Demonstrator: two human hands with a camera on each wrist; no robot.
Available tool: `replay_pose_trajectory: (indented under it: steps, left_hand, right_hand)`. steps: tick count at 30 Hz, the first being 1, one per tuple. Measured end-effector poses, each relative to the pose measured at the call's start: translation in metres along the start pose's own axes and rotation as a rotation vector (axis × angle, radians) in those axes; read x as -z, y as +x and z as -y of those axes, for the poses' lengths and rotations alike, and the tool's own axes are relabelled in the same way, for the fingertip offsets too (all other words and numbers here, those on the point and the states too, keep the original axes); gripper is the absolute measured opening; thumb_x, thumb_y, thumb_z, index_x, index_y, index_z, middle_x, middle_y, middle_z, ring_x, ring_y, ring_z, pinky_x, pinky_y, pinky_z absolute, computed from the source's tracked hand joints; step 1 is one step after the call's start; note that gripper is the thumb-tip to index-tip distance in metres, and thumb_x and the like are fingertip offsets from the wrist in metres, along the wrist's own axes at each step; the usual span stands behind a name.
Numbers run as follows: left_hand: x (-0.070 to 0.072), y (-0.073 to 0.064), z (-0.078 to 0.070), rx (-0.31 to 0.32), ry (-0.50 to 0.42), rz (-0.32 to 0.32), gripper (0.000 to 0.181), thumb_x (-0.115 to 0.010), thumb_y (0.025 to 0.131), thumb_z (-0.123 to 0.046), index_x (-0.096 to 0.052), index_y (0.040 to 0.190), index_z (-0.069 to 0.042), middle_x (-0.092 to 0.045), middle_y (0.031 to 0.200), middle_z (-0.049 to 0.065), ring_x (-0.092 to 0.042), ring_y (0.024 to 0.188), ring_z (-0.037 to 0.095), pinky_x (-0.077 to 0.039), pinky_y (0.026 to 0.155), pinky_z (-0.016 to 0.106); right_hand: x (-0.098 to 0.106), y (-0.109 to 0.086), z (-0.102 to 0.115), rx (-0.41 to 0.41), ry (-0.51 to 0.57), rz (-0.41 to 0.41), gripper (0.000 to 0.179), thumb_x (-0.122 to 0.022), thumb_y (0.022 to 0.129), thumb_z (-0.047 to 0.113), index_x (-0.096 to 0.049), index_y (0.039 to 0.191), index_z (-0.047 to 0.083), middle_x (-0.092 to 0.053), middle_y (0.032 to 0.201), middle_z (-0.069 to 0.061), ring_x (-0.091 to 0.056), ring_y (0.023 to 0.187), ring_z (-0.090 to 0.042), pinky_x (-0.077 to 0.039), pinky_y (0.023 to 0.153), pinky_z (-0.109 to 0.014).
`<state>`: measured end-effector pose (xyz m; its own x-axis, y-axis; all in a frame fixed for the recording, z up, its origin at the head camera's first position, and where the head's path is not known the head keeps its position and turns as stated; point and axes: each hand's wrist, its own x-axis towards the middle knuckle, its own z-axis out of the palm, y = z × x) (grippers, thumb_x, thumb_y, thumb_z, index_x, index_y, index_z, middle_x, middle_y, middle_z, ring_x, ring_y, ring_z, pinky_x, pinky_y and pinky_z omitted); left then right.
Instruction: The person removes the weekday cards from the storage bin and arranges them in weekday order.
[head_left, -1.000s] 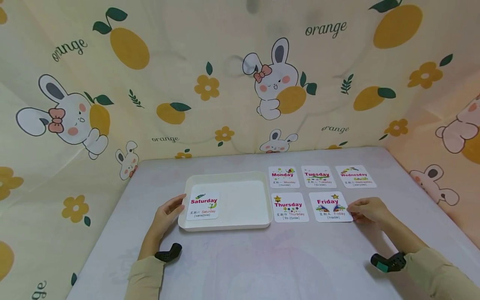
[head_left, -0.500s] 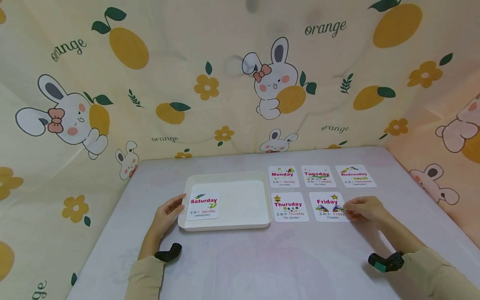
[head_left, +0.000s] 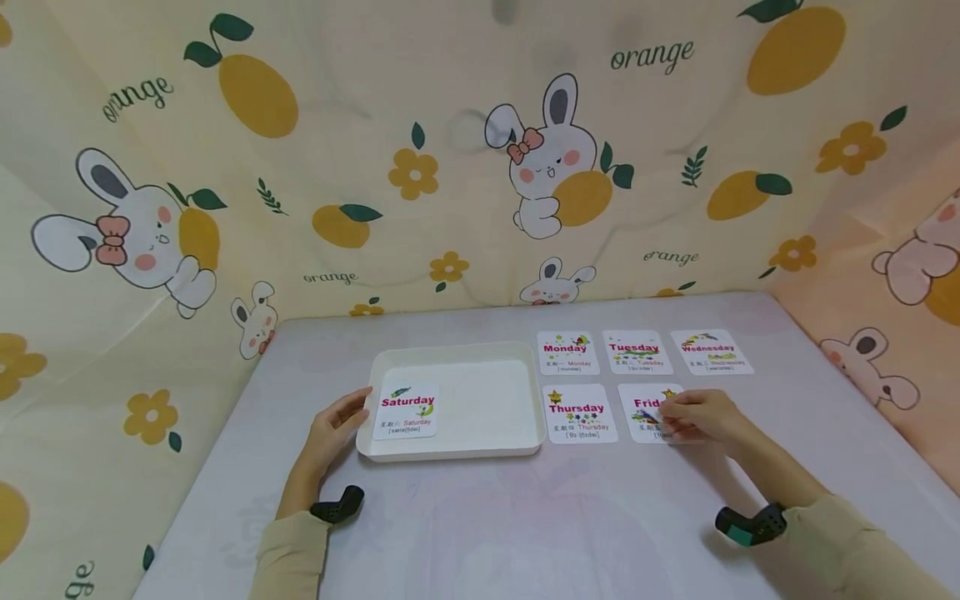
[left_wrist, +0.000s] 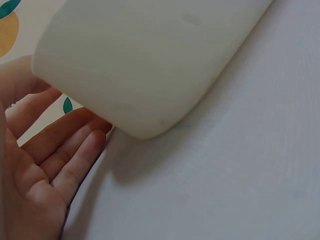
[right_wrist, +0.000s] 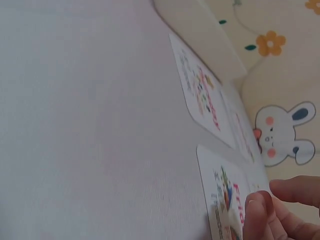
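My left hand (head_left: 339,423) rests against the left end of a shallow white tray (head_left: 468,455), its loosely extended fingers (left_wrist: 75,155) along the tray's side (left_wrist: 130,95) in the left wrist view. A Saturday card (head_left: 407,413) lies in the tray's left part. Over the right side of the Friday card (head_left: 645,425), my right hand (head_left: 708,419) hovers and hides part of its print. The right wrist view has its thumb and fingertips (right_wrist: 255,212) close above the Friday card, with a gap between them and nothing held.
Left of the Friday card lies a Thursday card (head_left: 581,425), beside the tray. Behind them, Monday (head_left: 567,358), Tuesday (head_left: 637,362) and Wednesday (head_left: 712,360) cards form a row. A patterned rabbit-and-orange cloth (head_left: 450,108) rises along the table's back and sides.
My right hand has moved left, from the right edge of the Friday card to over its printed face. The left hand, tray and cards stay in place.
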<state>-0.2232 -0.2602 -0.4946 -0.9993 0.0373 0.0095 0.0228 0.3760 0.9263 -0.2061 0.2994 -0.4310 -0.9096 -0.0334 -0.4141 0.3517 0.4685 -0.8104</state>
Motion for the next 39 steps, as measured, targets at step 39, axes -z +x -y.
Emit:
replay_pose_trajectory:
  steps: [39]
  left_hand:
    - [-0.001,0.001,0.0,0.05,0.013,-0.006,0.045,-0.058,0.096,-0.026,-0.051,0.139,-0.013,-0.051,0.147,0.008,-0.053,0.119,0.002,-0.037,0.091,0.001]
  right_hand:
    - [-0.083,0.006,0.058,0.161,0.104,0.202,0.038,-0.06,0.094,0.02,-0.059,0.114,-0.012,-0.065,0.077,0.004,-0.059,0.068,-0.007,-0.055,0.065,-0.02]
